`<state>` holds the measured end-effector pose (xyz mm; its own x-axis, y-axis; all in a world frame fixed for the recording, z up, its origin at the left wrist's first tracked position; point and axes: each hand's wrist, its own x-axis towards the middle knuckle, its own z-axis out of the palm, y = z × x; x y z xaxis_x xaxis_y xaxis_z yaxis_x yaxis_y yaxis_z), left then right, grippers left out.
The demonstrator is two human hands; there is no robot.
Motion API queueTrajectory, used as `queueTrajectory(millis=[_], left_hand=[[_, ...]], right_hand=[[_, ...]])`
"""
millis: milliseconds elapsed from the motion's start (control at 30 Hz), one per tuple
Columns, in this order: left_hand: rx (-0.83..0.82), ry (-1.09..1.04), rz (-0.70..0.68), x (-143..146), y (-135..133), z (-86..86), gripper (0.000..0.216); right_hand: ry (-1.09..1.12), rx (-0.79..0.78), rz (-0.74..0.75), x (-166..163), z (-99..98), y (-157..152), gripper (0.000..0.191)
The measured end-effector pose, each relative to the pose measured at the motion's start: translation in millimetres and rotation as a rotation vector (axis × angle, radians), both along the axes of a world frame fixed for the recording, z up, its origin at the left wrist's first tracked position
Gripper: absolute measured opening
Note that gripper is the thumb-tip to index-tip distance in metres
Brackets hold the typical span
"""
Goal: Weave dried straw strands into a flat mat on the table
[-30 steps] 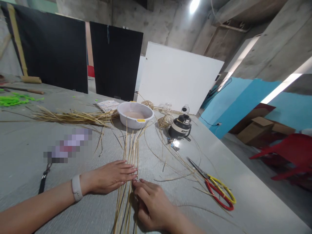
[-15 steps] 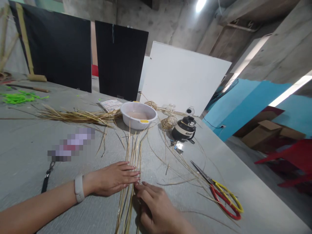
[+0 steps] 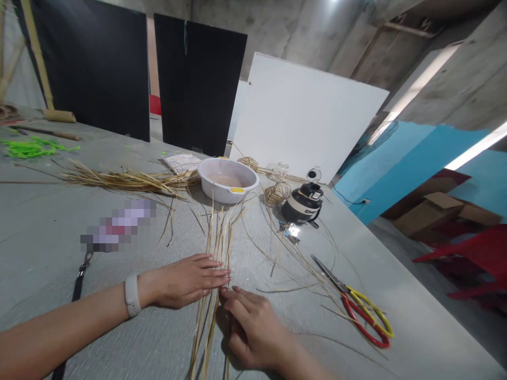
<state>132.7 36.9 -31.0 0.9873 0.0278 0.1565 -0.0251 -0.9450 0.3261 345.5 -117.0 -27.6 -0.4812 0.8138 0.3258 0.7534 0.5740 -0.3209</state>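
We see the bamboo strips (image 3: pixel 217 237) on the table (image 3: pixel 138 338), their long axis running near to far, directly under our left hand (image 3: pixel 186 281), which lies flat across them. Our right hand (image 3: pixel 255 324) curls at their right edge, slightly nearer; whether it pinches one, we cannot tell.

Evenly lit indoor scene. A white glow (image 3: pixel 334 2) shows at the top edge, right of centre. Pale sheen brightens the grey table (image 3: pixel 368 258) at right; soft shadow lies beneath the right hand (image 3: pixel 255 327). Wide-angle stretching tilts the edges; the red chair (image 3: pixel 485 253), far right, is blurred. Pixelation (image 3: pixel 122 227) masks a patch left of centre.
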Motion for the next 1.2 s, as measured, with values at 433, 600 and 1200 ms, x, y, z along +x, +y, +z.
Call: queueTrajectory(millis=[433,600,1200], left_hand=[[0.020,0.052,0.010,0.1,-2.3,2.5,0.051],[0.013,0.023,0.013,0.6,-2.9,0.9,0.051],[0.001,-0.013,0.020,-0.5,-3.6,-3.7,0.051]], right_hand=[[-0.016,0.007,-0.008,0.0,-1.8,-0.6,0.039],[-0.013,0.007,-0.004,-0.1,0.8,-0.3,0.039],[-0.117,0.222,0.053,2.9,4.6,-7.6,0.047]])
